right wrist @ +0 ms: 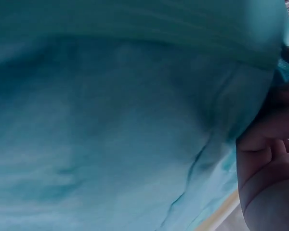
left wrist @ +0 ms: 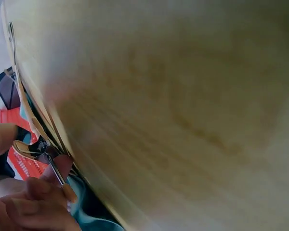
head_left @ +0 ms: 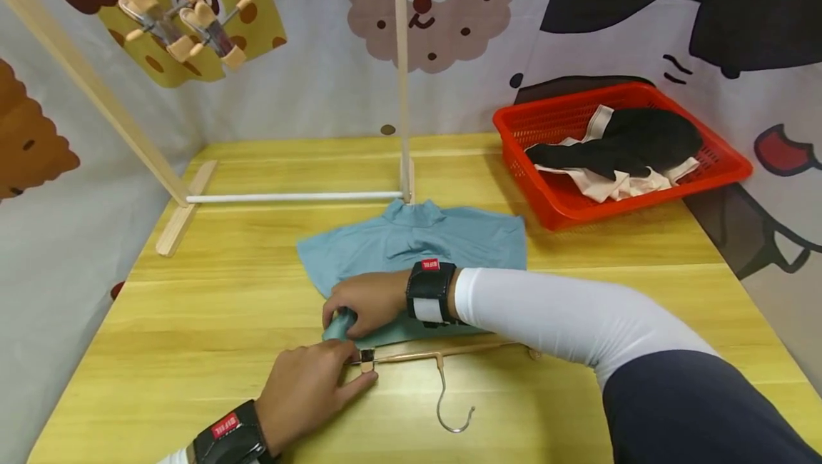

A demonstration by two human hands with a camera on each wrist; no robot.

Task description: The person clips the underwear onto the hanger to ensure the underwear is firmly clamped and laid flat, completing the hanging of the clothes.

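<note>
A blue-green shirt (head_left: 478, 235) lies on the table, its collar toward the back. My right hand (head_left: 372, 300) pinches a bunched corner of its hem; in the right wrist view the cloth (right wrist: 111, 130) fills most of the picture beside the curled fingers (right wrist: 269, 159). Along the hem lies a wooden clip hanger (head_left: 411, 357), its metal hook toward me. My left hand (head_left: 305, 389) pinches the clip (head_left: 367, 361) at the hanger's left end. Close up in the left wrist view, this clip (left wrist: 25, 149) sits between thumb and fingers. My right forearm covers part of the hanger's right end.
A red basket (head_left: 559, 218) holding black and pale cloth stands at the back right. At the back left, a wooden rack (head_left: 109, 103) has a white lower bar (head_left: 295, 198). Further clip hangers (head_left: 212, 32) hang at the upper left.
</note>
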